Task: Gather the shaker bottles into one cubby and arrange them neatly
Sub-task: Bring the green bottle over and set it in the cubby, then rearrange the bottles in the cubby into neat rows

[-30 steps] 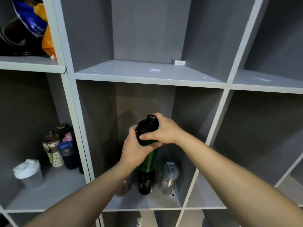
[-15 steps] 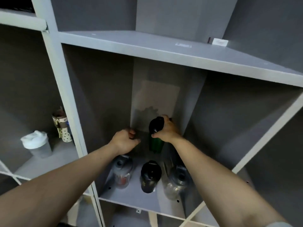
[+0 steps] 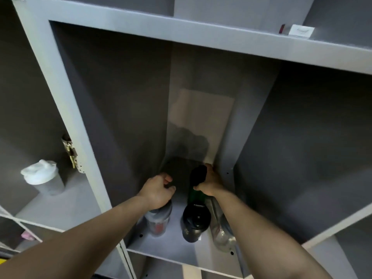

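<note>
Both my arms reach deep into the middle cubby (image 3: 161,250). My right hand (image 3: 211,183) grips the black lid of a green shaker bottle (image 3: 196,195) standing at the back of the cubby floor. My left hand (image 3: 159,190) hovers loosely curled to its left, holding nothing, just above a clear grey-lidded bottle with a red label (image 3: 158,220). A black bottle (image 3: 196,222) stands in front of the green one. A clear bottle (image 3: 221,228) stands on the right, partly hidden by my right forearm.
The left cubby holds a white-lidded shaker (image 3: 43,178) and a polka-dot cup (image 3: 71,156), mostly hidden behind the white divider (image 3: 66,109). A small white card (image 3: 301,31) lies on the shelf above. Grey walls close in on both sides.
My view has moved closer and lower into the cubby. The green bottle went from held in both hands in front to set at the back; my left hand came off it.
</note>
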A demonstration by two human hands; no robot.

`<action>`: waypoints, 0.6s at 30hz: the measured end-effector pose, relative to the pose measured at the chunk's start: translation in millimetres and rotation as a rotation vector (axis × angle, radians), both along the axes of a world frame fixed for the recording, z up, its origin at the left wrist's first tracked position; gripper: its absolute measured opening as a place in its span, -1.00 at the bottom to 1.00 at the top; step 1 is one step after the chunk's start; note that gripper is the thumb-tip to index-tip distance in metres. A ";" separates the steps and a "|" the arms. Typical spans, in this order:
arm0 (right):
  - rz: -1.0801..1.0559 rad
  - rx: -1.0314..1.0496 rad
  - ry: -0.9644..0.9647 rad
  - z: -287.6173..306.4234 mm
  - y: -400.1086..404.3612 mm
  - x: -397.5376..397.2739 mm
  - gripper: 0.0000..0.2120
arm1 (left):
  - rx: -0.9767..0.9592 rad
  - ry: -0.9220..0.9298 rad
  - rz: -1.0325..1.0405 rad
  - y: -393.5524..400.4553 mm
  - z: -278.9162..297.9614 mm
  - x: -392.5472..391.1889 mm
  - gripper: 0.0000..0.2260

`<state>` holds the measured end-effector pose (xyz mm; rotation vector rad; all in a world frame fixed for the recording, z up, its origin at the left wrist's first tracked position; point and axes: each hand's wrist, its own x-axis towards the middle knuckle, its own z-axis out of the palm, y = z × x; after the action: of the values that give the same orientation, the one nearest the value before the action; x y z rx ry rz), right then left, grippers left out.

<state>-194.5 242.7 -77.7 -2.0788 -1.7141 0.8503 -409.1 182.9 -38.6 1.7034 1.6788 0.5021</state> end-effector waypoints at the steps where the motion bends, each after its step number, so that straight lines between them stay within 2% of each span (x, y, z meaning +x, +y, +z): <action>1: 0.002 0.003 0.004 0.4 0.8 0.2 0.11 | 0.002 -0.008 0.009 0.0 -3.6 -1.3 -0.67; 5: 0.027 -0.014 0.009 1.1 3.0 3.1 0.09 | 0.007 -0.028 0.056 -2.4 -12.2 -4.3 -0.68; 12: 0.041 -0.050 -0.051 12.6 -5.9 1.2 0.20 | -0.022 0.017 0.035 -3.7 -12.4 -8.2 -0.64; 14: 0.024 0.005 -0.045 26.2 -11.5 -5.4 0.09 | -0.050 -0.020 0.049 -1.3 -10.5 -12.0 -0.64; 18: -0.006 0.214 0.036 56.6 -32.2 -26.9 -0.42 | -0.061 -0.193 0.222 -5.8 -14.1 -19.6 -0.71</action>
<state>-221.4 210.5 -21.1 -1.9150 -1.6983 0.6659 -428.6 177.1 -52.7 1.3851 1.7309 0.6894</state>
